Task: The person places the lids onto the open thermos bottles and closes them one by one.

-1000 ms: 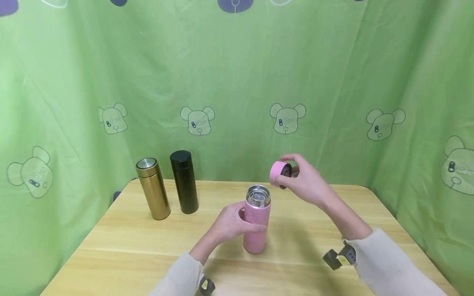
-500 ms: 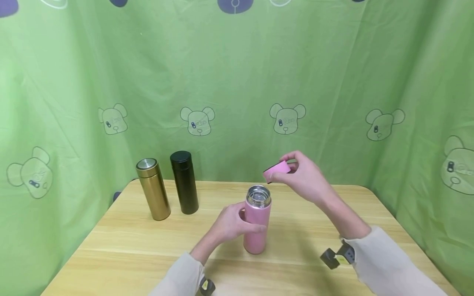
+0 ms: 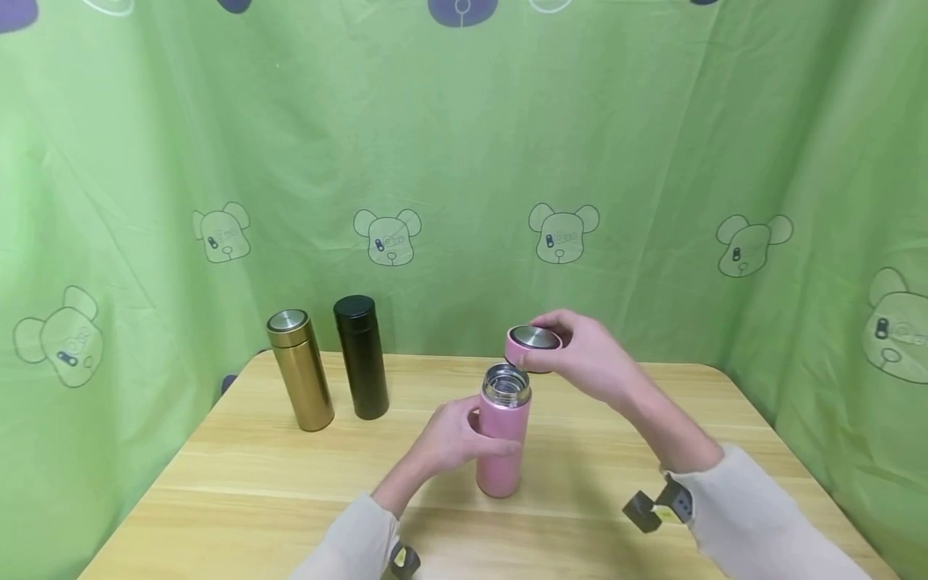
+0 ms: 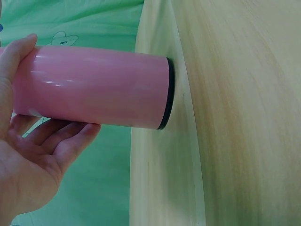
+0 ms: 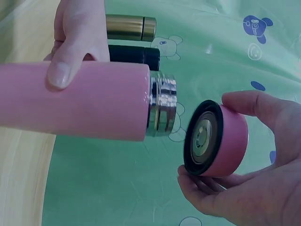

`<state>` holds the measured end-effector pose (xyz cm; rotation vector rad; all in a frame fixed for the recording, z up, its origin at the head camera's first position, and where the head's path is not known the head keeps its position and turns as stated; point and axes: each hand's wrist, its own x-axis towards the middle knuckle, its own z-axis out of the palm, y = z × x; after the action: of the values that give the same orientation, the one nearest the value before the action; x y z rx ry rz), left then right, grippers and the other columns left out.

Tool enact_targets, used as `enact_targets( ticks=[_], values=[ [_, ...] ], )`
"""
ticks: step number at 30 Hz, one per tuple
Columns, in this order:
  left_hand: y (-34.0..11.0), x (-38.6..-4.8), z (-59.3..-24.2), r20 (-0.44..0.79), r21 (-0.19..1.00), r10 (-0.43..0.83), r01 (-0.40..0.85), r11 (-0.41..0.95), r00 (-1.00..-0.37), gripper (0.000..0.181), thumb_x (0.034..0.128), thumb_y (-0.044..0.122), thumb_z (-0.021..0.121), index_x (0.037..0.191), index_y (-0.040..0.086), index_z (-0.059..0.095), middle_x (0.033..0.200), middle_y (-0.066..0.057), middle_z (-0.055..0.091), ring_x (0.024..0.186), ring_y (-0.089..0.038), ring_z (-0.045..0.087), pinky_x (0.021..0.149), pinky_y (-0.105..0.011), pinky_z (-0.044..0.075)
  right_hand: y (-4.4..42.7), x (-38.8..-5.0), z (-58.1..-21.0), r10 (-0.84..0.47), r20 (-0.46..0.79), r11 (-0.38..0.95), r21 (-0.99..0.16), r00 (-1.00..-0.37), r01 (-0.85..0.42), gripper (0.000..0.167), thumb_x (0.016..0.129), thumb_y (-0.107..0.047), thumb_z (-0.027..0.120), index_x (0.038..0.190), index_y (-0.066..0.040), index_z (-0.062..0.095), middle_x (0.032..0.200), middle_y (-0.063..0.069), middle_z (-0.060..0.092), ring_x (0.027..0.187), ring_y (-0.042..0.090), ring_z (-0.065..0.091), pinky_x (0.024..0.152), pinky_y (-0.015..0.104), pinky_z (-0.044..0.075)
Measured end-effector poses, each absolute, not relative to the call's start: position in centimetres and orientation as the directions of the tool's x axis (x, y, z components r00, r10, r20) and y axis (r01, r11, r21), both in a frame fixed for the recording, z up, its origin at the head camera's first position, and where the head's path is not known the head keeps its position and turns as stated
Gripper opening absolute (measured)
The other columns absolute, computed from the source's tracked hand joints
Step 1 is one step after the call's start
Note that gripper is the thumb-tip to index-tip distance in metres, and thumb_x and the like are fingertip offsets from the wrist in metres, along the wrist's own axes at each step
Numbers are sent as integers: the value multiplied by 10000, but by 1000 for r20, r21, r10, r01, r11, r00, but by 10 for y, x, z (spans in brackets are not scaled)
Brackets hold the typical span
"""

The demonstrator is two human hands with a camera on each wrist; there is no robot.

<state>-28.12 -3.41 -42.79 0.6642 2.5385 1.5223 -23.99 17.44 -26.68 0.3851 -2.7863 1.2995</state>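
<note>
My left hand (image 3: 457,439) grips the body of a pink thermos flask (image 3: 503,443), which stands upright on the table with its steel mouth uncovered. In the left wrist view the thumb and fingers lie on either side of the flask (image 4: 99,87). Between thumb and fingers my right hand (image 3: 590,358) pinches the pink lid (image 3: 516,348), its steel top facing up. The lid hangs just above and to the right of the mouth. A gap shows between the lid (image 5: 233,143) and the threaded steel neck (image 5: 163,103) in the right wrist view.
To the left stand a gold flask (image 3: 304,379) and a black flask (image 3: 362,362), both upright with lids on. They share the wooden table (image 3: 239,483). A green curtain (image 3: 464,145) with bear prints hangs behind and at both sides.
My right hand has brought the lid leftward and turned it from underside showing to steel top up, lowering it near the mouth. The left hand and flask have stayed put.
</note>
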Motion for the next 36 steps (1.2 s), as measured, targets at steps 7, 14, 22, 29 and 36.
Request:
enact_targets(
  ticks=[7,14,22,29,36],
  values=[
    [-34,-281,-429,145,844,424,336,419,-894,550,706,545,871,1170,321,679,1058,121,732,952,-69,687,856,-325,574,166,-238,-276,-213,191,647,-707,-958,-285,668,801,-350,825,1339,-57,560,1200,113,681,1097,266,649,930,429,554],
    [-34,-282,-429,169,821,419,362,442,-892,551,714,541,864,1173,301,674,1044,113,728,926,-64,678,827,-304,563,160,-238,-286,-233,185,648,-703,-955,-294,646,789,-322,829,1326,-65,578,1198,88,686,1087,244,656,922,415,556],
    [-34,-281,-429,173,815,417,367,448,-892,568,720,528,863,1197,286,672,1063,99,731,935,-67,678,834,-302,561,156,-237,-287,-251,204,646,-693,-946,-321,646,779,-326,847,1317,-80,589,1192,73,696,1082,234,664,909,406,563],
    [-35,-281,-429,202,798,426,401,450,-882,535,724,523,854,1177,298,680,1044,109,734,915,-55,678,811,-286,558,154,-237,-288,-285,210,641,-683,-935,-349,637,776,-336,859,1306,-88,606,1195,64,702,1103,235,663,928,421,554],
    [-35,-281,-429,197,798,426,397,454,-883,544,725,533,850,1180,288,678,1047,100,737,917,-55,677,803,-282,560,154,-237,-294,-296,199,649,-676,-934,-349,642,768,-308,856,1310,-71,605,1195,81,705,1108,254,664,930,436,553]
  ],
)
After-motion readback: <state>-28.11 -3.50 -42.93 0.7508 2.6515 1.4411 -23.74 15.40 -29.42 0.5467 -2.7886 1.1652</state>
